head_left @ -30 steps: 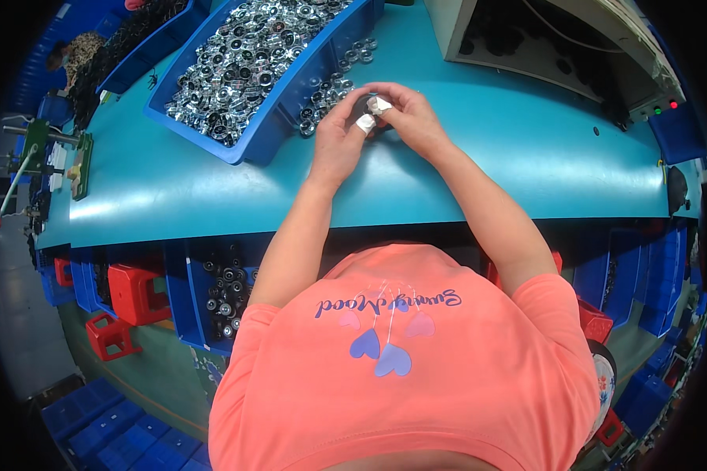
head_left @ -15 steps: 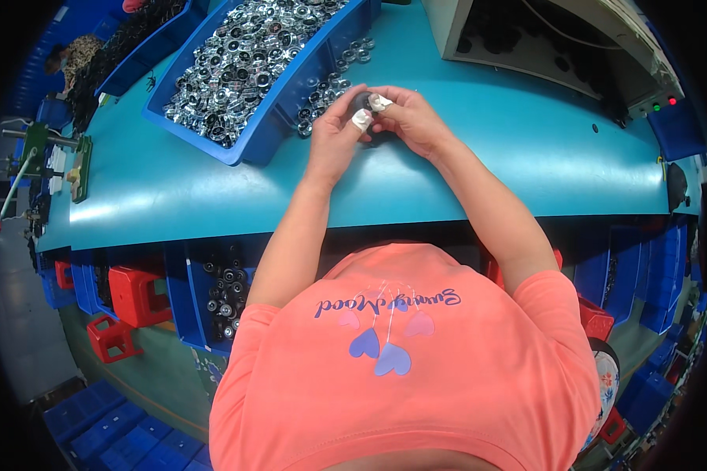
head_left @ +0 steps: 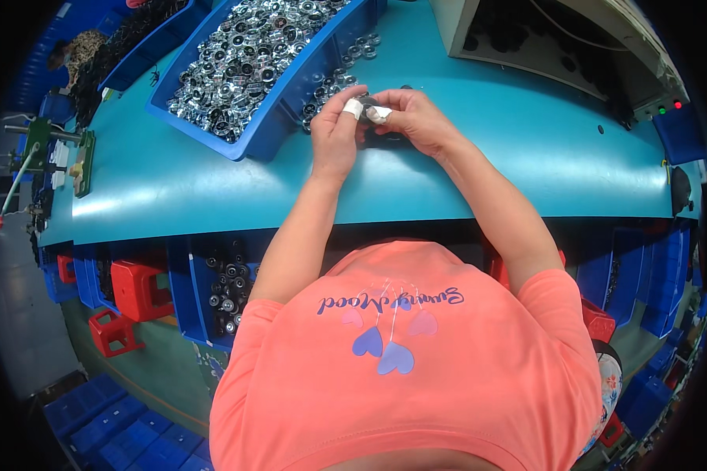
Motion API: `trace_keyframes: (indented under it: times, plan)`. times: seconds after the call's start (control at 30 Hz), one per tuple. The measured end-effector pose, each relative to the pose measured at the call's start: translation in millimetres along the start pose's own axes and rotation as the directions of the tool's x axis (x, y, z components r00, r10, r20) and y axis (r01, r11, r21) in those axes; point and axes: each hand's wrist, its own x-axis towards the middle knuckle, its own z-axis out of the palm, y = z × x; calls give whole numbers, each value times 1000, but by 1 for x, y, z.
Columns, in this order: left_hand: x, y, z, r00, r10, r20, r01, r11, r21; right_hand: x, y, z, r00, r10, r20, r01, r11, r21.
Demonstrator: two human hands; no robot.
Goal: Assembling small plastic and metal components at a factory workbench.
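Both hands meet over the worktable, fingers closed round one small dark round part (head_left: 367, 103). My left hand (head_left: 336, 132) grips its left side, and my right hand (head_left: 420, 122) pinches it from the right. White wrapping covers each thumb tip. Fingers hide most of the part, so its exact kind does not show. Just below the hands lie some dark pieces (head_left: 389, 140), partly covered. Left of my left hand, small shiny round metal-and-black parts (head_left: 339, 81) lie loose beside a blue bin (head_left: 247, 149) heaped with similar ones.
A pale metal machine housing (head_left: 452, 35) with red and green lights stands at the back right of the teal table (head_left: 212, 200). A green clamp-like fixture (head_left: 85, 165) is at the left edge. Below are a blue bin of wheel-like parts (head_left: 229, 286) and red stools (head_left: 137, 290).
My left thumb has moved up and closer to the right thumb over the dark part. Both hands stay in nearly the same place, and the whole view has shifted slightly.
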Motion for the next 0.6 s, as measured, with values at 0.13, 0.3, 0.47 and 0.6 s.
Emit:
trace_keyframes:
  times: [0.13,0.3,0.47,0.6]
  plan:
    - [2,-1,-2,999,-43,19,43,999,-12,1,5,-3,999,35,-2,-35,995,95]
    - [5,-2,-2,996,-83,23,84,994,-65,1,1,1,999,32,-33,-24,978,206]
    - [4,-2,-2,995,-96,7,96,993,-68,2,-2,0,998,42,-44,-40,998,51]
    - [2,-1,-6,995,-98,9,98,995,-1,2,-1,-4,1000,25,11,-23,993,-114]
